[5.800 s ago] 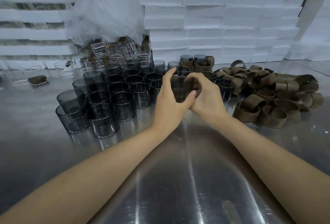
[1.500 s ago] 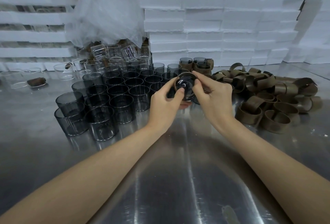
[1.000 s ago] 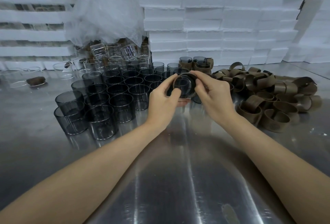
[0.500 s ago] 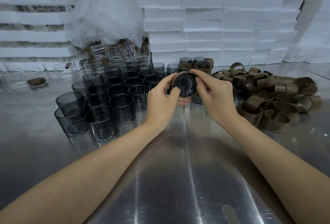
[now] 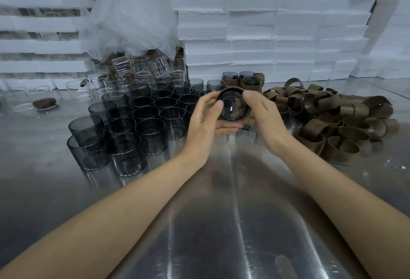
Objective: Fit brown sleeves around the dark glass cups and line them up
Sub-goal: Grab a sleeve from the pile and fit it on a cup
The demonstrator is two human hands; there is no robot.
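Both hands hold one dark glass cup (image 5: 231, 107) above the table, tipped so its round end faces me, with a brown sleeve (image 5: 230, 89) around it. My left hand (image 5: 205, 121) grips its left side, thumb on the face. My right hand (image 5: 264, 116) grips the right side, thumb on the sleeve's top edge. Several bare dark cups (image 5: 133, 123) stand in rows to the left. A heap of loose brown sleeves (image 5: 332, 123) lies to the right. Three sleeved cups (image 5: 244, 80) stand at the back.
The steel table (image 5: 221, 223) stretches toward me below my forearms. White foam slabs (image 5: 266, 23) are stacked along the back and left. A crumpled plastic bag (image 5: 128, 18) hangs over clear glasses (image 5: 142, 72). Clear dishes (image 5: 20, 98) lie far left.
The cup with its sleeve has been tipped from upright so its round end faces me, and it sits slightly lower between my hands. My thumbs have shifted along its edge.
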